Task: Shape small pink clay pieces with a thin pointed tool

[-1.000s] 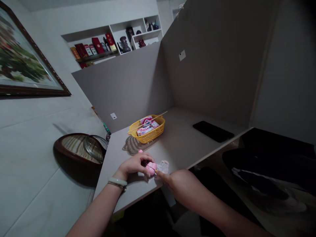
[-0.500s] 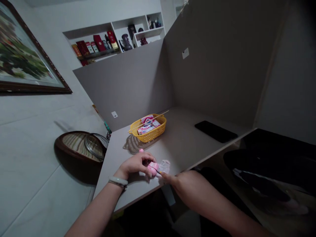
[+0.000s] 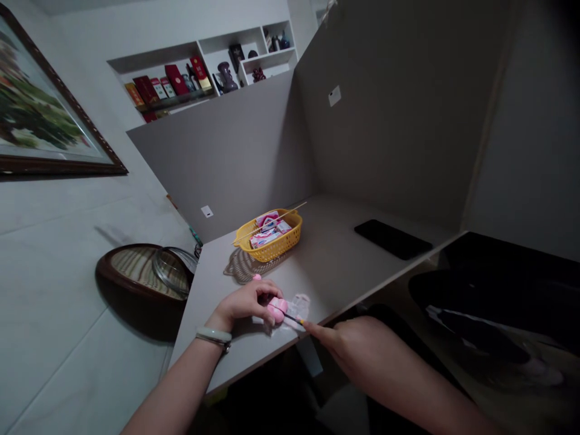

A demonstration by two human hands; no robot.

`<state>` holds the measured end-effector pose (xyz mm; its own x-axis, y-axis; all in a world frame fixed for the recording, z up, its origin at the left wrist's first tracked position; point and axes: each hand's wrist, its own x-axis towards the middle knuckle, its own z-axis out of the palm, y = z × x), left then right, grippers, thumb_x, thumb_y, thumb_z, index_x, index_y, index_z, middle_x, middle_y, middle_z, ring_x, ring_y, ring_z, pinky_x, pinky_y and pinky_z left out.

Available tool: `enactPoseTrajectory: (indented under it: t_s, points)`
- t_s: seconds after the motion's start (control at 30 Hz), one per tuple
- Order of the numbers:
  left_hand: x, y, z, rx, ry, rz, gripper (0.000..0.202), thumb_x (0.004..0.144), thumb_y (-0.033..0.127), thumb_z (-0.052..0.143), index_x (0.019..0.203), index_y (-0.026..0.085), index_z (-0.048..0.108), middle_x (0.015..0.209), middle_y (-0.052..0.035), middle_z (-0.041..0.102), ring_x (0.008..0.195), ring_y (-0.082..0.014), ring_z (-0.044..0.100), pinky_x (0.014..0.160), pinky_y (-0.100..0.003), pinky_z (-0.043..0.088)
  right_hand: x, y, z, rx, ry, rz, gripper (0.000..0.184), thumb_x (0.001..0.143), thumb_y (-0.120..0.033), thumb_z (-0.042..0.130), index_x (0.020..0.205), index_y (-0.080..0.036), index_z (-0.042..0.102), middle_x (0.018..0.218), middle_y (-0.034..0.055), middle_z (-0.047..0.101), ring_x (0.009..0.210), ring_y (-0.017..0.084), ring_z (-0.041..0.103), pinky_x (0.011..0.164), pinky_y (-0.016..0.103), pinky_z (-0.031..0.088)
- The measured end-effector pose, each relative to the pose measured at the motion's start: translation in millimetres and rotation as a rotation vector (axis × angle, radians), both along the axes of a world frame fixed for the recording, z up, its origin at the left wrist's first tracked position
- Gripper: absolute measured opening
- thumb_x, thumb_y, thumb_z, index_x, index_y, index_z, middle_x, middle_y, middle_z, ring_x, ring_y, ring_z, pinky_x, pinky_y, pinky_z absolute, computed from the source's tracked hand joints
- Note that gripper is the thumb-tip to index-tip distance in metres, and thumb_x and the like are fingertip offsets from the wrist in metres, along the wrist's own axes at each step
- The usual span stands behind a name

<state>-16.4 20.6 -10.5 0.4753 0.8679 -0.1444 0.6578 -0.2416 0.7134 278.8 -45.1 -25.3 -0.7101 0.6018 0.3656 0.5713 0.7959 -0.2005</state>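
The person's left hand (image 3: 242, 304) is curled narrowly over a soft pink lump (image 3: 277, 310), its fingers resting on top and touching it. The right hand (image 3: 357, 345) is narrowly pinched at the fingertips around a thin dark stick with a yellow end (image 3: 290, 317), whose tip reaches into the soft pink lump. The lump sits on a crumpled, translucent pale plastic wrapper (image 3: 298, 310), which lies on a light grey flat desk (image 3: 312, 278) near its front edge. A tiny pink bead (image 3: 257, 277) lies just beyond the left fingers. A pale green bangle (image 3: 213, 336) circles the left wrist.

Farther along the desk stands a yellow plastic lattice basket (image 3: 268, 244), holding pink-and-white printed boxes (image 3: 265, 238) with a long thin wooden skewer (image 3: 270, 223) laid across them. No writing on the boxes can be read. A flat black phone-like slab (image 3: 393, 239) lies to the right. Left of the desk sit a round dark-brown tray with a woven centre (image 3: 138, 266) and a clear glass lid (image 3: 171, 272). Beyond the grey partition (image 3: 226, 157), a white shelf (image 3: 203, 63) holds red boxes and a dark vase, their labels too small to read.
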Motion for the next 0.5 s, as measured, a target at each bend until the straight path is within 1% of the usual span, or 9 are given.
enactPoseTrajectory:
  t_s: [0.13,0.2,0.27,0.33,0.43,0.5]
  points:
    - [-1,0,0.5,0.006,-0.024,-0.013,0.046,0.055,0.033,0.090,0.095,0.016,0.076,0.097,-0.0040,0.063,0.094,-0.0207,0.055,0.086,-0.034,0.042,-33,7,-4.1,-0.056,-0.094,-0.042,0.055,0.084,-0.009,0.052,0.136,-0.025,0.061,0.070,0.0025,0.074,0.052,0.014,0.061,0.046,0.027,0.022]
    - [-2,0,0.8,-0.004,-0.035,-0.016,0.045,0.055,0.034,0.090,0.095,0.016,0.076,0.097,-0.0042,0.063,0.095,-0.0211,0.055,0.087,-0.034,0.042,-38,10,-7.3,-0.074,-0.103,-0.047,0.058,0.083,-0.010,0.054,0.138,-0.026,0.059,0.073,0.0036,0.076,0.054,0.016,0.063,0.045,0.029,0.019]
    - [-2,0,0.9,-0.019,-0.031,-0.013,0.048,0.054,0.035,0.090,0.096,0.017,0.076,0.098,-0.0043,0.064,0.096,-0.0217,0.055,0.088,-0.035,0.042,-31,10,-9.2,-0.081,-0.094,-0.043,0.060,0.083,-0.009,0.053,0.138,-0.029,0.059,0.075,0.0030,0.076,0.056,0.017,0.065,0.046,0.030,0.018]
    - [-2,0,0.9,-0.019,-0.007,-0.001,0.051,0.052,0.036,0.091,0.097,0.017,0.075,0.099,-0.0043,0.064,0.097,-0.0223,0.055,0.090,-0.036,0.042,-16,7,-8.6,-0.074,-0.071,-0.027,0.062,0.083,-0.006,0.051,0.139,-0.032,0.058,0.075,0.0018,0.076,0.057,0.016,0.065,0.047,0.030,0.019]
    - [-1,0,0.2,-0.003,0.016,-0.004,0.053,0.051,0.036,0.091,0.098,0.018,0.075,0.101,-0.0044,0.064,0.097,-0.0225,0.055,0.090,-0.036,0.042,1,1,-3.4,-0.067,-0.072,-0.013,0.061,0.085,-0.006,0.051,0.140,-0.031,0.057,0.066,-0.0004,0.072,0.048,0.014,0.058,0.046,0.030,0.016]
    - [-1,0,-0.5,0.003,0.007,-0.017,0.053,0.052,0.037,0.091,0.098,0.018,0.075,0.101,-0.0045,0.064,0.096,-0.0221,0.055,0.089,-0.036,0.042,0,0,-1.0,-0.050,-0.071,-0.020,0.056,0.086,-0.007,0.051,0.136,-0.029,0.061,0.060,-0.0013,0.068,0.045,0.013,0.054,0.044,0.029,0.015]
